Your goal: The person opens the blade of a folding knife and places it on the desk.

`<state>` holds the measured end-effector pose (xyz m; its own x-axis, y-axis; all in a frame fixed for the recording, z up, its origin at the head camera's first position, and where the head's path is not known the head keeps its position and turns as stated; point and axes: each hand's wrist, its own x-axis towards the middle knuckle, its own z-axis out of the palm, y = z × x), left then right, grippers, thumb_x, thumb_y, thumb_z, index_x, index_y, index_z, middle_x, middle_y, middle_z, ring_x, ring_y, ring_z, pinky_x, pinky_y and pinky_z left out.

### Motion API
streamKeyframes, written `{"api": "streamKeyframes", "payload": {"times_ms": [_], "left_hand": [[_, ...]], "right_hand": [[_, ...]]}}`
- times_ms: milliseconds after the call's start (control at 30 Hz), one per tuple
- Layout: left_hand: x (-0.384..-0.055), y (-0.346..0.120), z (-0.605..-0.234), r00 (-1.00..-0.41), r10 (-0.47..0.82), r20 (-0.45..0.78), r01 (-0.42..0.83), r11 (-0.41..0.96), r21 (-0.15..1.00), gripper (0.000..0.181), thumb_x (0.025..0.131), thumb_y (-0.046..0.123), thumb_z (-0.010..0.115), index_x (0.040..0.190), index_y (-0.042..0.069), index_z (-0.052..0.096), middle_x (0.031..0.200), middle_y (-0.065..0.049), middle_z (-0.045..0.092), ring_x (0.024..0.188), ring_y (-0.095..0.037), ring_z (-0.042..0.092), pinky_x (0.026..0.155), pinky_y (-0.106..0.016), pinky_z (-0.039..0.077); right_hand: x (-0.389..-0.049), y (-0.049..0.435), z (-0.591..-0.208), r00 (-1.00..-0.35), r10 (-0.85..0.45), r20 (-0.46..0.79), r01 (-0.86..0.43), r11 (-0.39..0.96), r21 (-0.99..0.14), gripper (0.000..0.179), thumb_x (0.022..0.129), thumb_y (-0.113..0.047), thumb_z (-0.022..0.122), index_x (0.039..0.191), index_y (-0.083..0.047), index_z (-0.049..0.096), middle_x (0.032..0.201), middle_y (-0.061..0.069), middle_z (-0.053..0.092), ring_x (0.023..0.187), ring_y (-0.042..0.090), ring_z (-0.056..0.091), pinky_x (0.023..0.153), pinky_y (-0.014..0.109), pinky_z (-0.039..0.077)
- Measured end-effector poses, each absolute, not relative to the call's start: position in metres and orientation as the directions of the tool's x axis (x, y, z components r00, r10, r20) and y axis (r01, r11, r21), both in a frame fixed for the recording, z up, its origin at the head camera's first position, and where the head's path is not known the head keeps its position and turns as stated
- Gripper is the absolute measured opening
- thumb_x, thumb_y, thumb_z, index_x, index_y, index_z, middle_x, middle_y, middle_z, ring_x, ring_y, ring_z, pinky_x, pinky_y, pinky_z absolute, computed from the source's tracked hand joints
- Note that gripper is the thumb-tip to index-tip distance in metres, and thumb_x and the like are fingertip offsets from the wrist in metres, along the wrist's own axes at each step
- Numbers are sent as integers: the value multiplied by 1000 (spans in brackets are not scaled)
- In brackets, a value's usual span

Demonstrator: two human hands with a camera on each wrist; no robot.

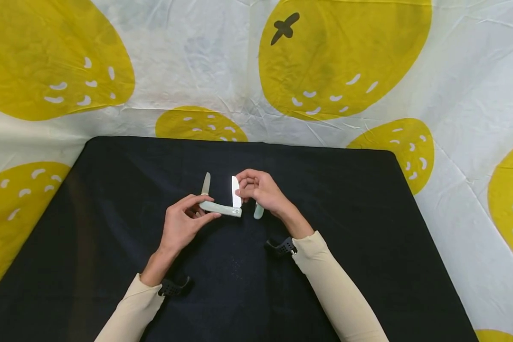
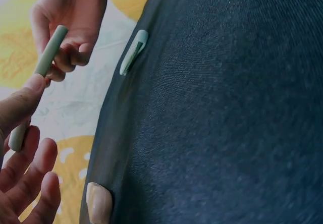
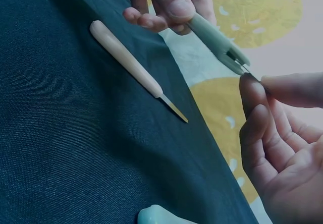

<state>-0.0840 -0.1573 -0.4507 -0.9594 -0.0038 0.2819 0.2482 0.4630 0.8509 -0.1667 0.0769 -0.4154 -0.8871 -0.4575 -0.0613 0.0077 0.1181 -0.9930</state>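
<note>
Over the black-covered table, my left hand (image 1: 180,223) pinches the pale green handle of a folding knife (image 1: 220,208) between thumb and fingers. Its blade stands partly unfolded, at a steep angle to the handle. My right hand (image 1: 262,192) pinches that blade between thumb and forefinger, as the right wrist view also shows. Beneath the left hand lies a second knife (image 3: 126,60) with a beige handle and its blade out; in the head view the hand hides most of its handle. Another green-handled folding knife (image 2: 134,52) lies on the table under the right hand.
A black cloth (image 1: 235,285) covers the table. Behind it hangs a white sheet (image 1: 205,57) printed with large yellow fruit shapes. Dark straps (image 1: 282,247) sit at both wrists, by the beige sleeves.
</note>
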Motion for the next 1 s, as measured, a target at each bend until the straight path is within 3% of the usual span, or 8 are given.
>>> {"api": "streamKeyframes", "payload": {"times_ms": [433, 600, 1000], "left_hand": [[-83, -152, -453, -957, -188, 221, 133, 391, 911, 38, 71, 23, 98, 104, 14, 82, 79, -10, 73, 61, -8, 55, 53, -18, 42], [-85, -151, -454, -955, -226, 190, 105, 342, 934, 40, 71, 20, 98, 106, 10, 82, 81, -11, 72, 61, -8, 55, 51, -20, 42], [-84, -148, -449, -949, -281, 143, 54, 302, 952, 38, 68, 23, 99, 99, 10, 82, 71, 4, 64, 59, -7, 53, 50, -19, 39]], "right_hand": [[-169, 78, -421, -953, -303, 6, -4, -9, -1000, 25, 89, 6, 71, 113, 5, 63, 78, -2, 65, 67, 22, 64, 65, 24, 53], [-169, 77, -422, -962, -272, 22, -11, -42, -999, 25, 88, 5, 72, 111, 4, 63, 79, -4, 66, 69, 17, 66, 68, 23, 52], [-170, 76, -421, -972, -236, 13, 7, -85, -996, 25, 88, 6, 72, 110, 5, 61, 76, -4, 68, 64, 18, 70, 66, 27, 51]]}}
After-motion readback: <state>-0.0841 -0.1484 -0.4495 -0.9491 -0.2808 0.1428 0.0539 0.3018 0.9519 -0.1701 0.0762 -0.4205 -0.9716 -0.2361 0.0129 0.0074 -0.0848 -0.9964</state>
